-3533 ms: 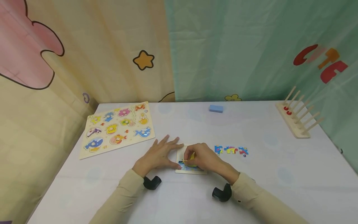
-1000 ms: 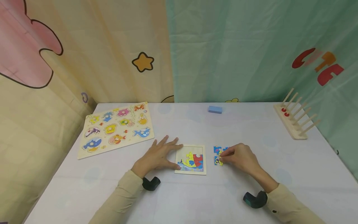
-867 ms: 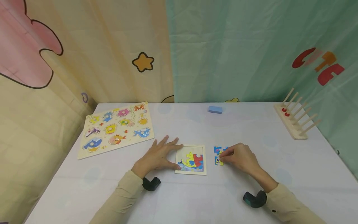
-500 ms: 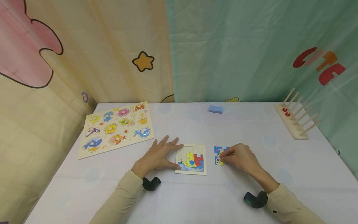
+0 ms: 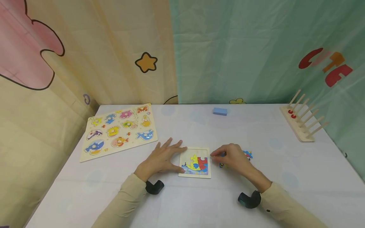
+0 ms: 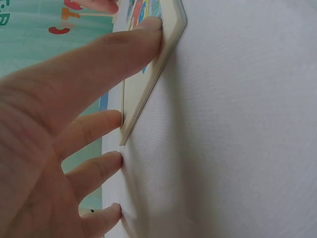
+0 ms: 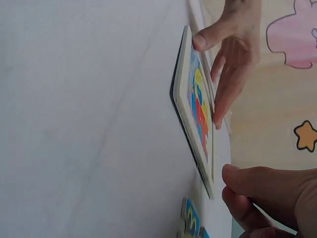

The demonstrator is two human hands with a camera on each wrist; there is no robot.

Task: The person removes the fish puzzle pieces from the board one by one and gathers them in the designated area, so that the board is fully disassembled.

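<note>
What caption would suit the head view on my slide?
Work in progress: part-filled jigsaw tray, loose pieces to its right, animal puzzle board at left, peg stand far right.

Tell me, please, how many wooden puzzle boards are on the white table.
2: a small square pale wooden puzzle board, touched by the bare left hand, and a large pale wooden animal puzzle board, farther left; no others show.
</note>
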